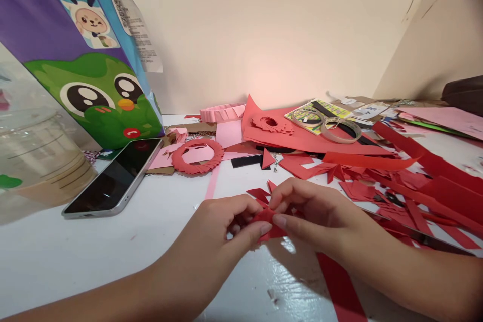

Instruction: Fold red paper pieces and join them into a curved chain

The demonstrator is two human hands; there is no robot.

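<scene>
A small folded piece of red paper (278, 233) is pinched between both my hands, a little above the white table. My left hand (230, 231) grips its left side with thumb and bent fingers. From the right, my right hand (313, 206) presses thumb and forefinger on the paper's near top. The fingers hide part of the folds. Just behind my fingertips lie small red paper pieces (258, 194). A red paper strip (341, 287) runs along the table under my right forearm.
A red pleated paper ring (197, 157) lies ahead, with a pink pleated ring (222, 112) behind. At left are a phone (113, 178), a plastic cup (41, 161) and a colourful bag (86, 60). Tape rolls (341, 130), red paper scraps (407, 181) and a dark blade (441, 242) are at right.
</scene>
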